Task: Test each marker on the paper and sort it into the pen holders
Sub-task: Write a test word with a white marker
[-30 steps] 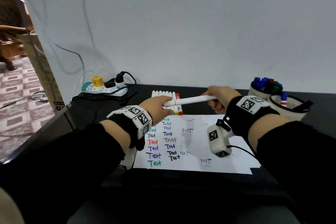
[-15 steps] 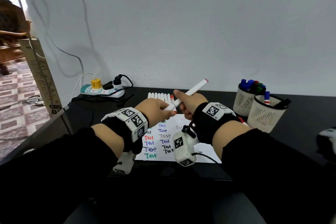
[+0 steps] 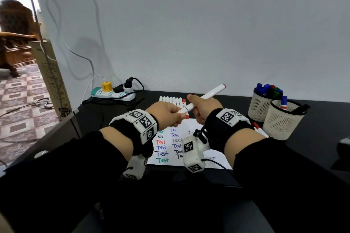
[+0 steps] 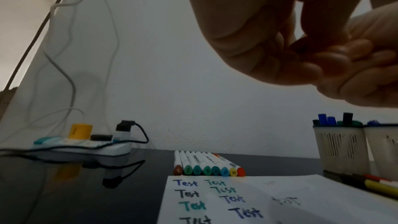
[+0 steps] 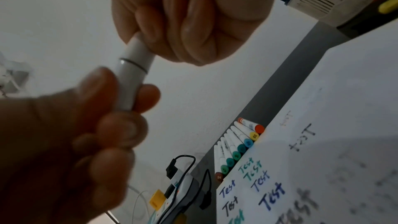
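I hold a white marker in the air at the centre of the frame, slanting from lower left up to upper right, its far end tipped dull red. My right hand is fisted round the middle of the barrel. My left hand pinches the lower end, the cap, with fingers curled round it. The right wrist view shows a thin seam between cap and barrel, so I judge I am about to pull it off.

Below my hands lies the paper, covered in rows of the word "Test" in blue, black, red and green. Above it in the frame, a row of white markers lies side by side on the table. At the right edge stand two pale mesh pen holders, touching or nearly so, both with markers inside (the farther one is fuller).

What could go wrong: a stiff cap may release with a jerk, so the tip could streak my fingers, or the cap could fly off the table. My right elbow is near the holders and could tip them.

The table is glossy black. A power strip with plugs sits at its left, against a plain pale wall with trailing cables. Patterned floor tiles show at far left.
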A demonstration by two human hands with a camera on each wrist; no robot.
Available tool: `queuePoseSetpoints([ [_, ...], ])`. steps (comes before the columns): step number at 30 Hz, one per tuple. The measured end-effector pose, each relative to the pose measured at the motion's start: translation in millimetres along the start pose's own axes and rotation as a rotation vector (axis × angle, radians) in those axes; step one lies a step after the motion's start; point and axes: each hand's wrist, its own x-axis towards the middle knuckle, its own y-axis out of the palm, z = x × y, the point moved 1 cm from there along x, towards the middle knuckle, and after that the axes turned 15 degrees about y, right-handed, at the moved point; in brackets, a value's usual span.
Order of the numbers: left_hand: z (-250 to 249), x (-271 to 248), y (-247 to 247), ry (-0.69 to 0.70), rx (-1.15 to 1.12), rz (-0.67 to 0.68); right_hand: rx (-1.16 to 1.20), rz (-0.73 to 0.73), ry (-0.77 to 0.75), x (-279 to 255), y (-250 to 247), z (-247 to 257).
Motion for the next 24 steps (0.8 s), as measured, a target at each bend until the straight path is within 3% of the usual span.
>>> queuePoseSetpoints([
  [2,1,-2,0,0.008,0.037,-0.018,0.0,-0.017,0.018,1,1,0],
  [11,5,-6,-8,-0.049,-0.184,0.038,0.112,0.111,-0.036,9,9,-11],
  [16,17,-12,-12,-0.054,0.136,0.002,0.059,-0.039,0.077,11,-6,-10],
  [19,28,-19,-19,-0.102,0.155,-0.039,0.141,-0.035,0.102,15,-19,-9],
  [24,37,-22,-11,-0.156,0.247,0.006,0.032,-0.075,0.129,16,-12,-22],
])
